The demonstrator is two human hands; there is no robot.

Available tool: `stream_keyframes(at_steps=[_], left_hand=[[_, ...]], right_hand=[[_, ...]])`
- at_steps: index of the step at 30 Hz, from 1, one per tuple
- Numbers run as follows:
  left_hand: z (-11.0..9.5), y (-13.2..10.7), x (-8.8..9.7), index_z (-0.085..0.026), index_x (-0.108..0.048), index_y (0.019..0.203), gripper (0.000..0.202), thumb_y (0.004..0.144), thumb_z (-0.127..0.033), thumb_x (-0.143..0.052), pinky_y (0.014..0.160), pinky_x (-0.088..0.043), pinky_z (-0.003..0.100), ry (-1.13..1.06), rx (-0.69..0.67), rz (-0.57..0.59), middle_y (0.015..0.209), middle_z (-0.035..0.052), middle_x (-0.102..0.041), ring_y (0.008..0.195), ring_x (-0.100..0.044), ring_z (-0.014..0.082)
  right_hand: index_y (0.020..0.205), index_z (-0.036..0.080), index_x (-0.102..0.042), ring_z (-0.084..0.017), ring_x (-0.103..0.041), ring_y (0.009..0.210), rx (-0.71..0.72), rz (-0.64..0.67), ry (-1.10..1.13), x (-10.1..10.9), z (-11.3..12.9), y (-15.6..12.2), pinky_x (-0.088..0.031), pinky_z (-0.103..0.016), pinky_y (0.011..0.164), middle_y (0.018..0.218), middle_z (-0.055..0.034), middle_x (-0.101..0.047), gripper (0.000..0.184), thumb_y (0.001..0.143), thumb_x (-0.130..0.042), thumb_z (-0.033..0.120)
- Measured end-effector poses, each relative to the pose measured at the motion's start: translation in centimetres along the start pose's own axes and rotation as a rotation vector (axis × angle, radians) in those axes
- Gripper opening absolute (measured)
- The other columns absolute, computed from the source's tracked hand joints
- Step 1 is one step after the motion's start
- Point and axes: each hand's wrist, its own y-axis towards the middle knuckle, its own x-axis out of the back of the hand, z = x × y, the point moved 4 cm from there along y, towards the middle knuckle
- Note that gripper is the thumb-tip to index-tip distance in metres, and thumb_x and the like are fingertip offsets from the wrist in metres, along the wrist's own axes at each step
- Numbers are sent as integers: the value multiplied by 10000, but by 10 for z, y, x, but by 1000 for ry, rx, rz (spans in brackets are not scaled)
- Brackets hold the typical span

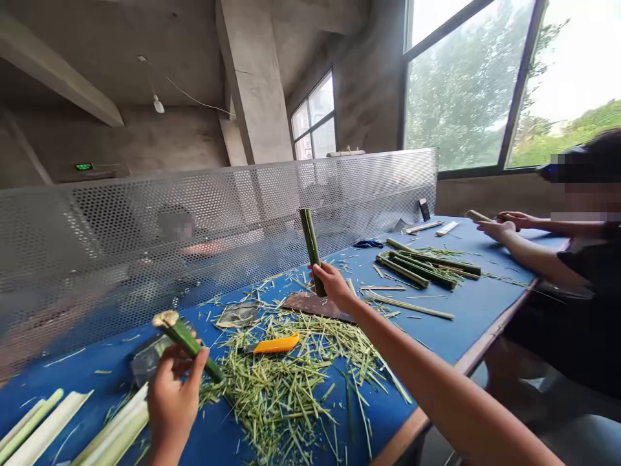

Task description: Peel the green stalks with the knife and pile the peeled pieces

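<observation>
My left hand (175, 395) is closed around a short green plant stalk (182, 336), tilted, with a pale, rough top end. My right hand (332, 285) reaches farther out and grips another green stalk (309, 243), which stands nearly upright with a light line along its side. Between and below the hands, an orange utility knife (277, 343) lies on a heap of thin green shavings (281, 395). Beneath my right hand is a flat brown board (315, 305). A clear plastic-looking item (148, 356) sits behind my left hand, partly hidden.
Pale peeled stalks (48, 430) lie at the near left. More green stalks (427, 268) are piled at right on the blue table (466, 310). A perforated metal screen (233, 213) runs along the back. A co-worker (582, 259) at right holds a pale stalk.
</observation>
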Motion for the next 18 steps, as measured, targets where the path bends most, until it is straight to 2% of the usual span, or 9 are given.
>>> stream_keyframes(at_steps=[3, 5, 7, 9, 11, 12, 15, 18], left_hand=[[1, -6, 0, -199, -557, 991, 393, 749, -507, -586, 723, -504, 291, -99, -34, 28, 868, 35, -615, 735, -594, 150], [0, -9, 4, -208, -537, 1034, 366, 797, -487, -540, 699, -480, 262, -135, -46, -21, 826, 11, -576, 685, -541, 119], [-1, -11, 8, -204, -543, 1023, 355, 779, -459, -584, 657, -454, 233, -140, -22, -31, 796, -3, -547, 656, -506, 103], [-4, -15, 10, -204, -541, 1018, 358, 757, -434, -625, 575, -417, 213, -158, 17, 14, 706, -30, -491, 584, -456, 88], [-9, -18, 11, -211, -543, 1018, 383, 728, -434, -659, 491, -367, 203, -180, 55, 49, 652, -53, -443, 504, -388, 68], [-11, -20, 11, -212, -552, 1018, 410, 704, -446, -676, 468, -349, 203, -194, 70, 43, 678, -47, -464, 489, -370, 59], [-15, -22, 7, -202, -588, 988, 532, 580, -506, -745, 387, -257, 212, -203, 132, 94, 681, -32, -514, 450, -305, 49], [-16, -24, 2, -185, -627, 889, 466, 585, -521, -738, 376, -225, 220, -191, 189, 175, 526, -55, -423, 433, -276, 58]], right_hand=[[873, 205, -487, -111, -454, 559, 25, 95, 134, -59, -7, -27, -406, -244, 504, 687, 23, -462, 393, 750, -507, 578], [838, 199, -487, -111, -424, 558, 81, 134, 36, -87, -10, -41, -383, -243, 507, 662, 28, -432, 356, 778, -491, 550], [817, 196, -493, -120, -410, 592, 188, 132, -145, -105, -11, -55, -377, -251, 541, 675, 18, -435, 290, 812, -490, 486], [845, 195, -513, -137, -424, 657, 297, 145, -305, -115, -13, -70, -393, -273, 610, 748, -7, -473, 212, 831, -508, 407], [895, 196, -534, -154, -442, 714, 369, 229, -396, -121, -17, -86, -403, -297, 666, 817, -31, -493, 168, 846, -514, 354], [919, 195, -543, -162, -452, 736, 389, 284, -419, -123, -19, -93, -406, -306, 684, 840, -40, -497, 166, 855, -510, 344], [965, 188, -557, -181, -476, 801, 410, 448, -442, -127, -21, -109, -414, -323, 725, 902, -67, -512, 192, 872, -506, 348], [989, 186, -568, -179, -484, 808, 388, 620, -441, -133, -19, -119, -424, -315, 718, 926, -75, -517, 231, 889, -488, 379]])
